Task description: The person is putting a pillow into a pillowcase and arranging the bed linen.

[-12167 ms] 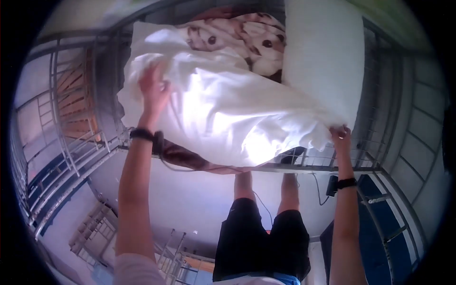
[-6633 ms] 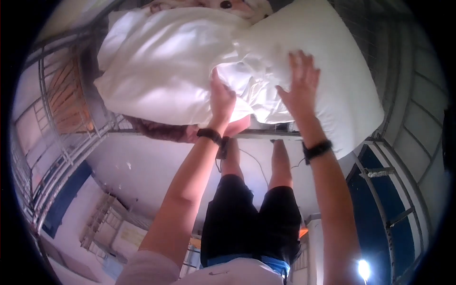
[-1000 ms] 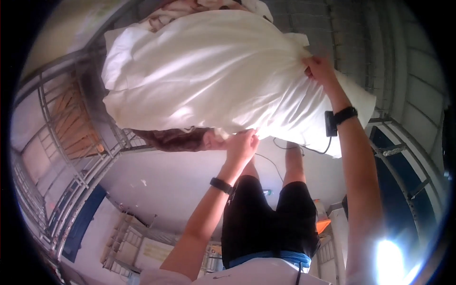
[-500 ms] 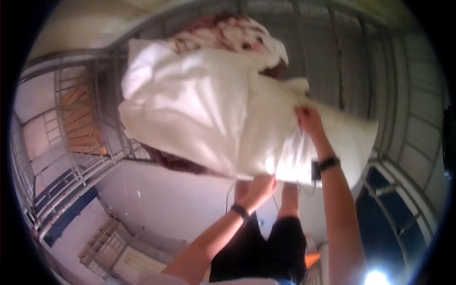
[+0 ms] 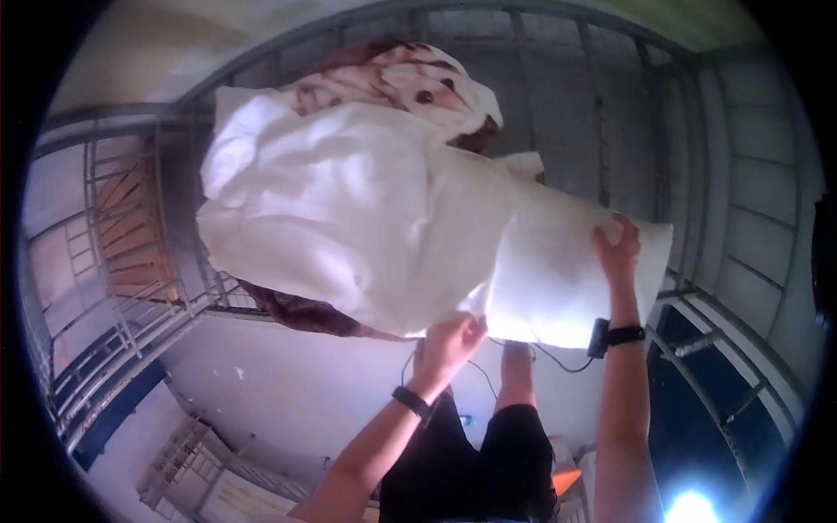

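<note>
A large white cloth (image 5: 349, 205) lies spread in front of me, wrinkled on its left part and smoother on its right part. My left hand (image 5: 448, 349) pinches the cloth's near edge at the middle. On the right part rests my right hand (image 5: 619, 250), fingers apart, lying on the fabric near its right end. A plush-looking blanket (image 5: 388, 78), white with brown-red patterns, bulges out beyond the far side of the cloth. Dark brown-red fabric (image 5: 305, 314) sticks out under the near left edge. What lies beneath the cloth is hidden.
A metal bed frame with slats (image 5: 567, 105) surrounds the cloth. Bunk rails and a ladder (image 5: 122, 218) stand at left, more metal rails (image 5: 732, 375) at right. Thin black cables (image 5: 558, 362) hang by my wrists. A bright lamp (image 5: 691, 508) shines at lower right.
My right hand has slid right along the cloth, and its fingers have opened from a closed grip. The right part of the cloth looks flatter. My left hand has shifted slightly left.
</note>
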The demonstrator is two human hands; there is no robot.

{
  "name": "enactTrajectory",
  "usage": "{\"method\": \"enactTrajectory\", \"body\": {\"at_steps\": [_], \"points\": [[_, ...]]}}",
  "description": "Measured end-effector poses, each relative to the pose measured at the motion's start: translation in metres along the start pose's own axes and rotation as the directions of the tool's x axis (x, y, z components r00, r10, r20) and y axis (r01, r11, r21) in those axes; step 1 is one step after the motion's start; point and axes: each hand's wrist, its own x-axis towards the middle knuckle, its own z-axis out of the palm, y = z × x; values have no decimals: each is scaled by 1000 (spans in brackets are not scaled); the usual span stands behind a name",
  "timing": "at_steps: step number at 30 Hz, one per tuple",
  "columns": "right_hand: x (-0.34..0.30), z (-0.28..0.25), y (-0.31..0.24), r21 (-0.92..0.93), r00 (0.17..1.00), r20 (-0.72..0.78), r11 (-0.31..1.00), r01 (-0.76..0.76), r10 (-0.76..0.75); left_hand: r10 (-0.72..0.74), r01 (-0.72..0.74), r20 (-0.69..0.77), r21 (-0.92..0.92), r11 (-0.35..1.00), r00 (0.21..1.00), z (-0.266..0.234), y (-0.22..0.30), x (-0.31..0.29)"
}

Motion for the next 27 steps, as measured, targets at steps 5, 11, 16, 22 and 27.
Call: {"method": "enactTrajectory", "body": {"at_steps": [5, 11, 16, 22, 27], "points": [[-15, -53, 131, -227, 861, -28, 835, -501, 509, 80, -73, -90, 83, 994, 993, -4, 34, 47], [-35, -53, 148, 116, 782, 265, 786, -607, 564, -35, 44, -46, 216, 975, 998, 16, 24, 56], [-46, -54, 104, 333, 781, 474, 738, -587, 408, -123, 125, -32, 60, 990, 992, 14, 32, 50], [-70, -27, 51, 366, 709, 632, 687, -628, 312, 1, 25, 164, -154, 988, 986, 39, 80, 33], [-104, -63, -54, 468, 760, 631, 704, -534, 156, -181, 178, -38, -67, 982, 983, -5, 21, 19]]}}
